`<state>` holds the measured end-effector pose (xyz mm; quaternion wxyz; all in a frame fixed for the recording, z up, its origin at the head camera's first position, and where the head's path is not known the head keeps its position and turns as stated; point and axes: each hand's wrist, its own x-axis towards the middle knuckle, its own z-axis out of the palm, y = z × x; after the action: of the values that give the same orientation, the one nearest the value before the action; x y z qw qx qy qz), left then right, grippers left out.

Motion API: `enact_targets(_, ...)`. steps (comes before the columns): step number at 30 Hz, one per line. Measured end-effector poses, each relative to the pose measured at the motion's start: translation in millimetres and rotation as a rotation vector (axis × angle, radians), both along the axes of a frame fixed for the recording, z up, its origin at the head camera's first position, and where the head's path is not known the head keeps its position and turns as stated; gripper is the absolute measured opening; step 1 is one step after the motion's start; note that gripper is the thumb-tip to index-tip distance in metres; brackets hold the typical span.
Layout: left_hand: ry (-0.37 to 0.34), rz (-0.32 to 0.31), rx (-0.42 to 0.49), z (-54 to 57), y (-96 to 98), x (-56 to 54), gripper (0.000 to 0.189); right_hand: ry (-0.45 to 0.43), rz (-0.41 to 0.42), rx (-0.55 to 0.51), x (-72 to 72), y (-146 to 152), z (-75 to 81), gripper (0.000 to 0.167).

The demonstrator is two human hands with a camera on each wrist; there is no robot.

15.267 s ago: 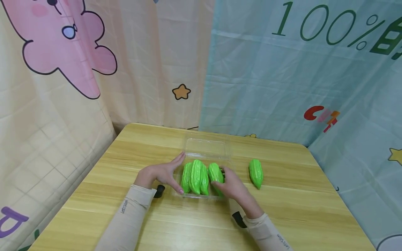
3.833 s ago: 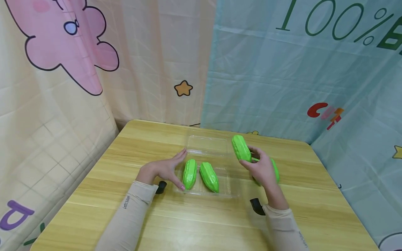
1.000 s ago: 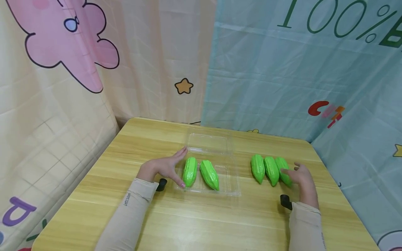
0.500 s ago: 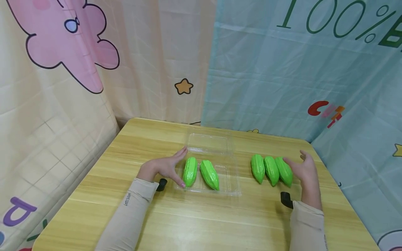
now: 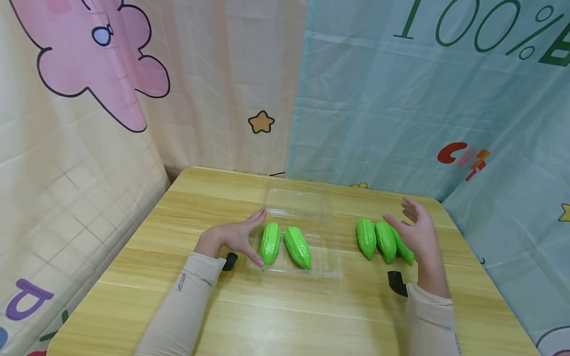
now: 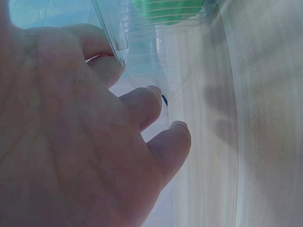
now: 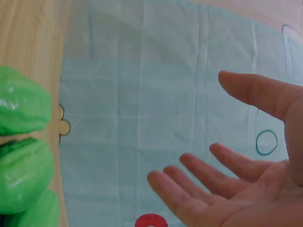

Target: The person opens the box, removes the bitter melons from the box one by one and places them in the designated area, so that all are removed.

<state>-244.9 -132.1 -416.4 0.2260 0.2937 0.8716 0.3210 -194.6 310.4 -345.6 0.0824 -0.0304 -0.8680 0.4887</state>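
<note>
Two bright green, ridged toy bitter melons (image 5: 297, 247) lie apart in the base of a clear plastic clamshell box (image 5: 327, 269), its lid (image 5: 297, 190) folded open at the back. My left hand (image 5: 231, 238) grips the box's left end, thumb at the front corner and fingertips near the hinge. In the left wrist view, fingers (image 6: 106, 68) meet the plastic edge. Three more bitter melons (image 5: 365, 239) lie side by side on the table to the right. Over the rightmost one, my right hand (image 5: 418, 230) is raised, palm facing left, fingers spread and holding nothing.
The wooden table (image 5: 285, 311) has rounded back corners. Printed curtains (image 5: 378, 99) hang close behind it and at both sides. A black wrist mount (image 5: 397, 283) sticks out inward from the right sleeve, another (image 5: 229, 261) from the left.
Bitter melons have gone from the box to the row on the right, now three long. My right hand has let go of the last one, then risen and shifted left. The left hand stays.
</note>
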Motion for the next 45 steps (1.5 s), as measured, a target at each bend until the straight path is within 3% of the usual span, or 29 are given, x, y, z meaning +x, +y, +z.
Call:
enact_targets(12,0.002,0.000,-0.010,-0.2,-1.3,-0.6,0.146,0.045,0.247,-0.034,-1.7,-40.3,-1.5,0.081)
enact_targets(26,-0.004,0.002,0.010,0.8,0.6,0.6,0.146,0.069,0.476,-0.060,-10.4,-90.8,-31.8,0.075)
enact_targets(38,0.010,0.007,-0.001,1.2,-0.4,0.9,0.144,0.021,0.588,-0.002,-8.1,-127.2,-56.3,0.072)
enact_targets(45,0.003,0.009,0.003,2.4,0.3,1.4,0.143,-0.064,0.621,0.030,-8.5,-139.2,-68.8,0.076)
